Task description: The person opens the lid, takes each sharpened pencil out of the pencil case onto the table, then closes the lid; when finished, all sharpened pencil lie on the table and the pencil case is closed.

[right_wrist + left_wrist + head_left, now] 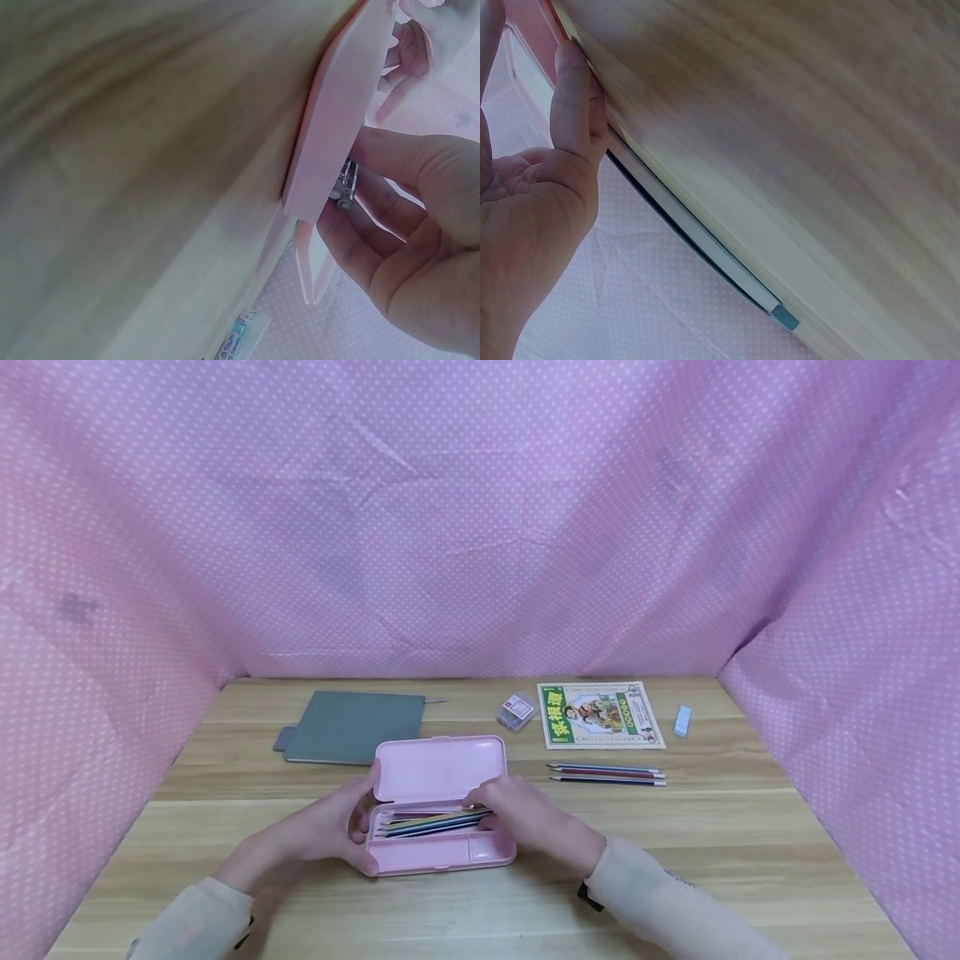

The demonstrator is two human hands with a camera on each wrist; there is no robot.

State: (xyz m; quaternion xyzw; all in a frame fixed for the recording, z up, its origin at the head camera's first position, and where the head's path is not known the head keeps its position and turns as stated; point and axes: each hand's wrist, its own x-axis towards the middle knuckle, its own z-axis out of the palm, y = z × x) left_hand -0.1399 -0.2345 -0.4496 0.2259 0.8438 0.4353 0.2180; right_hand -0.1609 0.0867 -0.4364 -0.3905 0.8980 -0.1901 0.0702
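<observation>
A pink pencil case (416,857) lies on the table with its lid (442,766) tipped back. My left hand (330,825) holds it by the left end, the thumb at the front corner and the index finger up by the lid. Several pencils (435,824) lie in the long rear compartment, their points to the left. Over the case's right end, my right hand (517,810) pinches the ends of some pencils. In the right wrist view, metal-looking pencil ends (346,187) show between the thumb and fingers.
Behind the case lie a grey-green notebook (356,727) and a small clear box (517,712). At the right are an illustrated booklet (600,716), a light blue eraser (682,721) and three pencils (607,774) in a row. Pink dotted cloth (480,527) hangs around the table.
</observation>
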